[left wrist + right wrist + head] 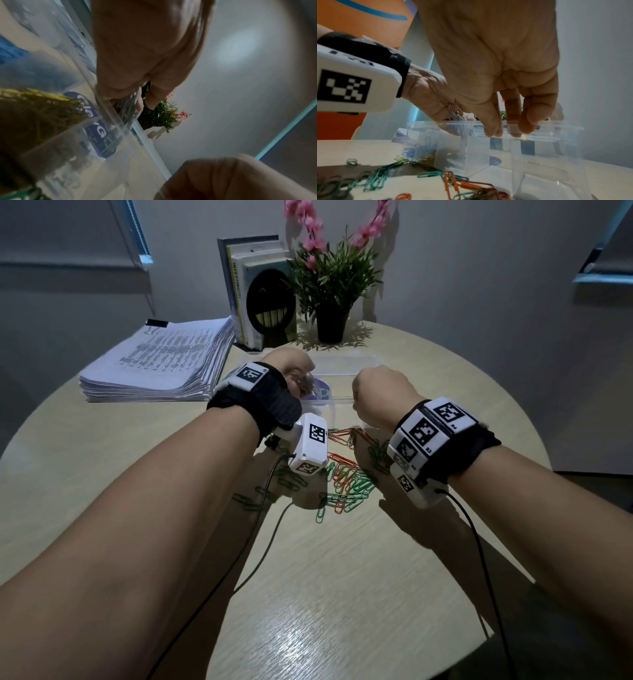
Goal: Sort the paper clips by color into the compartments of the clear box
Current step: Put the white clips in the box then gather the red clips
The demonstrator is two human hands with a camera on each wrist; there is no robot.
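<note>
A clear compartment box [342, 399] stands mid-table. My left hand [294, 373] hovers over its left part and pinches a small bunch of silver paper clips [130, 108], also visible in the right wrist view as silver paper clips [454, 116]. My right hand [376, 395] points down with fairly straight fingers [513, 127] touching the box's front rim [556, 127]; it holds no clip. Blue clips [412, 150] and yellow clips [428, 157] lie in separate left compartments. A loose pile of green and orange clips [346, 477] lies on the table in front of the box.
A thick paper stack [157, 361] lies at the back left. Upright books [257, 289] and a potted plant [330, 285] stand behind the box. Black wrist cables [274, 529] trail across the round table [342, 594] toward me.
</note>
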